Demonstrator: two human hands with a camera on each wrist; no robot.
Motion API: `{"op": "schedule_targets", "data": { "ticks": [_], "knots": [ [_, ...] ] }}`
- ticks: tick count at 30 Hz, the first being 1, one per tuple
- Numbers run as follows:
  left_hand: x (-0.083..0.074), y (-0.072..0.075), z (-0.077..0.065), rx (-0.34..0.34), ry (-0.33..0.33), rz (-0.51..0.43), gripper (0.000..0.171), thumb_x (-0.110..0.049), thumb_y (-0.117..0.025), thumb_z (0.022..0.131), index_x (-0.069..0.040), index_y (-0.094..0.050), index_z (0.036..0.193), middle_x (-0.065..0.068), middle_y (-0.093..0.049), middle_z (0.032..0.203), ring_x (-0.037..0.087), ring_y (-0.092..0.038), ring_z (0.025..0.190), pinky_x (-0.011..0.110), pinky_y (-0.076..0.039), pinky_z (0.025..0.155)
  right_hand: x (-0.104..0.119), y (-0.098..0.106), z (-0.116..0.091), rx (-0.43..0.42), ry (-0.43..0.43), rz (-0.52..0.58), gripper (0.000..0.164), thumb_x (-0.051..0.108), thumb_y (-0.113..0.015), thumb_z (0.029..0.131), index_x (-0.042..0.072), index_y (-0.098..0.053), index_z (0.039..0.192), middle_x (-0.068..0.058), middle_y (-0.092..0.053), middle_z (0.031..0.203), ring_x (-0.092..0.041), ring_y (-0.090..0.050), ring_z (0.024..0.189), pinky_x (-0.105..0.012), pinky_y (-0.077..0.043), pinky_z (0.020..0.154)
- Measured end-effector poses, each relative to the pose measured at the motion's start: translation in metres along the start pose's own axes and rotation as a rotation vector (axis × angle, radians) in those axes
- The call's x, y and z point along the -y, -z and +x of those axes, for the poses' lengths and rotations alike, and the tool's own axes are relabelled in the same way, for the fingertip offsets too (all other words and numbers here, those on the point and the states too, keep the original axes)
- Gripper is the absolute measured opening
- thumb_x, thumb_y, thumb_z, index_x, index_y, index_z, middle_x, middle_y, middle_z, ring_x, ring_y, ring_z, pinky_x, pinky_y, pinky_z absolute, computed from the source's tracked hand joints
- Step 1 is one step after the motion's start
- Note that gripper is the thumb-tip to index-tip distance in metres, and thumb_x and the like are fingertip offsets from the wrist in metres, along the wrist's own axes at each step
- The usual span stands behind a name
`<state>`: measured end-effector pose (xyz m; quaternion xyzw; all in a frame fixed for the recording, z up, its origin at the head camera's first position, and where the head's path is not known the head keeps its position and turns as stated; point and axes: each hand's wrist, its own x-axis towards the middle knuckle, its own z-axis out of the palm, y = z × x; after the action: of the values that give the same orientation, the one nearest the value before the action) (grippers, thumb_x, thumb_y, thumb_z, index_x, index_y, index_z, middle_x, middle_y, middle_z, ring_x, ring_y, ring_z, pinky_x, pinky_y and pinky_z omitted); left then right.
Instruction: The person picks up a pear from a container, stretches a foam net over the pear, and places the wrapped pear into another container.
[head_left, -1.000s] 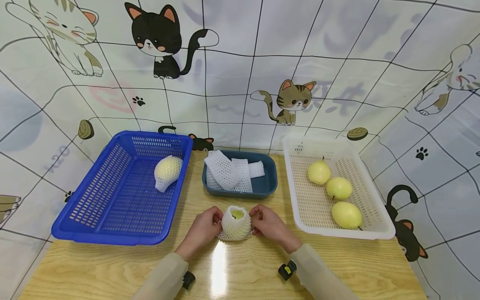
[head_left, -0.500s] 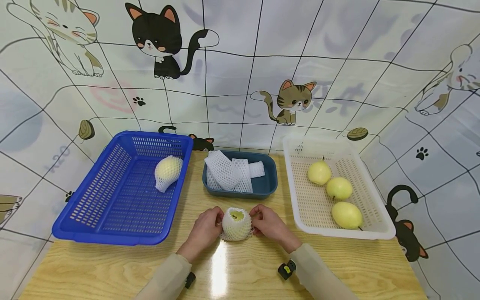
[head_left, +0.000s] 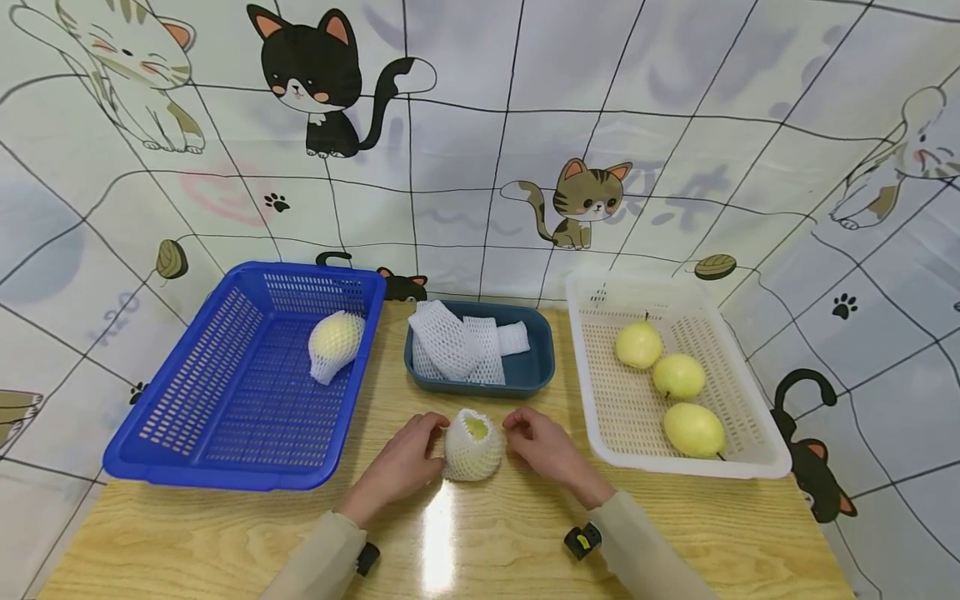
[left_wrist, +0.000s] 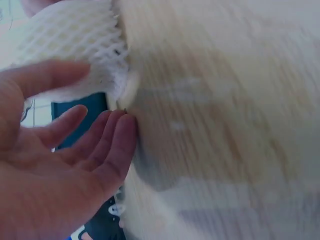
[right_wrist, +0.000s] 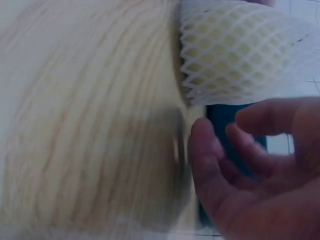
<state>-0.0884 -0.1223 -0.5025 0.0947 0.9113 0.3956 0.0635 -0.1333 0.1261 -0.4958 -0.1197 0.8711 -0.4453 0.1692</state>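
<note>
On the wooden table stands a pale yellow pear in a white foam net sleeve, the sleeve's open rim upward with a bit of the fruit showing inside. My left hand is at its left side, fingers loosely bent and parted from the thumb. To its right, my right hand hovers with a small gap between fingertips and sleeve. Both wrist views agree: the left hand and the right hand have nothing between thumb and fingers, and the netted pear sits just beyond them.
A blue basket at left holds one netted pear. Behind the hands, a dark teal tray contains several foam net sleeves. The white basket at right has three bare yellow pears. A cat-print sheet hangs behind.
Both hands have let go of the sleeve's lower edge and drawn slightly apart. The sleeve now stands taller and narrower around the pear, its bottom edge no longer flared outward.
</note>
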Motion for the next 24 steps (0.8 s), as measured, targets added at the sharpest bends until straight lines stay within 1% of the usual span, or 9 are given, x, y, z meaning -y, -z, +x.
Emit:
{"op": "schedule_targets", "data": {
  "ticks": [2,5,7,10,14,17,19,21,24],
  "knots": [
    [0.0,0.004,-0.002,0.043,-0.011,-0.042,0.062,-0.001,-0.077,0.079,0.0,-0.055,0.137,0.015,-0.061,0.125,0.031,-0.059,0.116,0.049,-0.049,0.099,0.0,0.003,-0.001,0.043,0.049,0.018,0.027,0.002,-0.06,0.092,0.0,-0.066,0.118,-0.012,-0.068,0.113,-0.023,-0.064,0.097,-0.036,-0.053,0.083],
    [0.0,0.008,-0.002,0.093,-0.034,-0.102,0.079,-0.009,-0.082,0.08,0.002,-0.045,0.15,0.02,-0.053,0.146,0.037,-0.049,0.137,0.055,-0.04,0.113,0.0,0.008,-0.004,0.153,0.119,0.065,0.041,-0.002,-0.056,0.092,-0.002,-0.06,0.133,-0.018,-0.063,0.133,-0.035,-0.064,0.114,-0.045,-0.053,0.091],
    [0.0,0.008,-0.001,0.126,-0.056,-0.156,0.088,-0.012,-0.085,0.08,0.002,-0.04,0.154,0.02,-0.05,0.151,0.037,-0.046,0.14,0.056,-0.038,0.114,0.0,0.01,-0.006,0.232,0.161,0.087,0.051,-0.002,-0.057,0.091,-0.002,-0.053,0.142,-0.02,-0.056,0.142,-0.04,-0.059,0.125,-0.05,-0.052,0.097],
    [-0.001,0.005,0.003,0.165,-0.073,-0.216,0.095,-0.015,-0.088,0.078,-0.001,-0.037,0.157,0.016,-0.052,0.149,0.032,-0.052,0.134,0.054,-0.042,0.111,-0.001,0.01,-0.007,0.316,0.18,0.081,0.066,0.006,-0.067,0.092,0.003,-0.042,0.153,-0.016,-0.05,0.15,-0.037,-0.053,0.132,-0.05,-0.049,0.102],
    [0.0,0.0,0.008,0.185,-0.067,-0.242,0.096,-0.018,-0.091,0.078,-0.005,-0.038,0.157,0.012,-0.058,0.141,0.026,-0.059,0.122,0.049,-0.048,0.101,0.001,0.003,-0.005,0.32,0.189,0.029,0.084,0.02,-0.08,0.089,0.005,-0.035,0.158,-0.01,-0.052,0.147,-0.028,-0.054,0.129,-0.044,-0.048,0.105],
    [0.002,-0.002,0.008,0.179,-0.064,-0.247,0.093,-0.021,-0.091,0.079,-0.005,-0.041,0.155,0.011,-0.06,0.138,0.025,-0.061,0.118,0.047,-0.051,0.097,0.002,-0.001,-0.004,0.291,0.191,-0.003,0.087,0.026,-0.082,0.087,0.005,-0.036,0.158,-0.009,-0.055,0.145,-0.025,-0.055,0.128,-0.044,-0.047,0.105],
    [0.004,-0.002,0.008,0.172,-0.054,-0.257,0.091,-0.026,-0.091,0.079,-0.006,-0.043,0.154,0.01,-0.062,0.136,0.024,-0.061,0.117,0.046,-0.051,0.097,0.001,-0.002,-0.004,0.281,0.176,0.005,0.084,0.029,-0.082,0.088,0.006,-0.039,0.157,-0.007,-0.055,0.145,-0.023,-0.056,0.127,-0.043,-0.048,0.103],
    [0.006,-0.002,0.007,0.172,-0.038,-0.319,0.088,-0.028,-0.09,0.081,-0.007,-0.044,0.153,0.009,-0.062,0.136,0.022,-0.061,0.119,0.043,-0.051,0.099,0.001,-0.002,-0.003,0.283,0.168,0.054,0.081,0.03,-0.082,0.09,0.006,-0.042,0.155,-0.008,-0.057,0.142,-0.025,-0.058,0.125,-0.042,-0.051,0.101],
    [0.006,0.0,0.006,0.209,-0.02,-0.504,0.083,-0.027,-0.086,0.088,-0.008,-0.04,0.155,0.01,-0.059,0.141,0.024,-0.06,0.125,0.039,-0.052,0.101,0.0,0.0,-0.003,0.324,0.146,0.203,0.075,0.027,-0.079,0.094,0.004,-0.042,0.155,-0.012,-0.057,0.142,-0.028,-0.061,0.124,-0.038,-0.055,0.096]
  ]
}}
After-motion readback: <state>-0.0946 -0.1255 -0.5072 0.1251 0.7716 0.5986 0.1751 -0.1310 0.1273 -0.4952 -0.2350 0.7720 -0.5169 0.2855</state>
